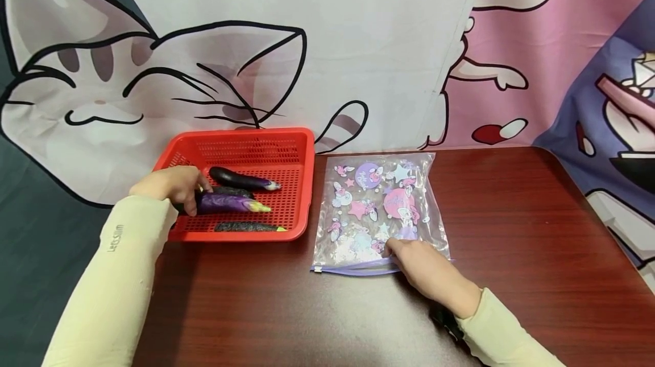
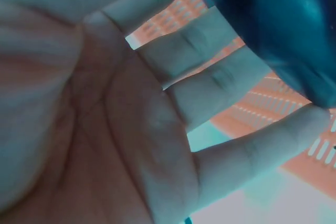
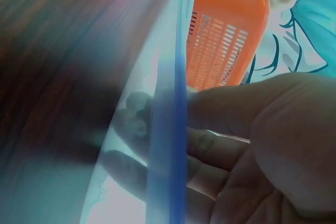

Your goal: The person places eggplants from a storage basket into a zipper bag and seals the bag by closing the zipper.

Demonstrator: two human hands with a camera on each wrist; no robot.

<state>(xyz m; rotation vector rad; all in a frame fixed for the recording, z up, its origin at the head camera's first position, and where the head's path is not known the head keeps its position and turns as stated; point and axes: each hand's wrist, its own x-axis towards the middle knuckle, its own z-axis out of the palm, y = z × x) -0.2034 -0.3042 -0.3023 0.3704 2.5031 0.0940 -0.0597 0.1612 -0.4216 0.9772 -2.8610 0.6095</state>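
Observation:
In the head view my left hand [image 1: 171,185] reaches into a red plastic basket [image 1: 303,185] and grips the left end of a purple eggplant [image 1: 225,203] with a yellow-green stem. Close up in the left wrist view, the fingers [image 2: 210,87] lie against its dark, glossy body. My right hand [image 1: 427,270] holds the near edge of a clear zip bag [image 1: 378,207] printed with pink and purple figures. In the right wrist view its fingers [image 3: 126,177] show through the plastic, behind the purple zip strip [image 3: 176,129]. The bag lies flat, its slider at the left corner.
Also in the basket are a darker eggplant [image 1: 243,178] at the back, a dark, rough-skinned long vegetable [image 1: 248,227] with a green tip at the front, and another dark one partly hidden. A cartoon-printed cloth [image 1: 378,54] hangs behind the reddish-brown table [image 1: 517,230].

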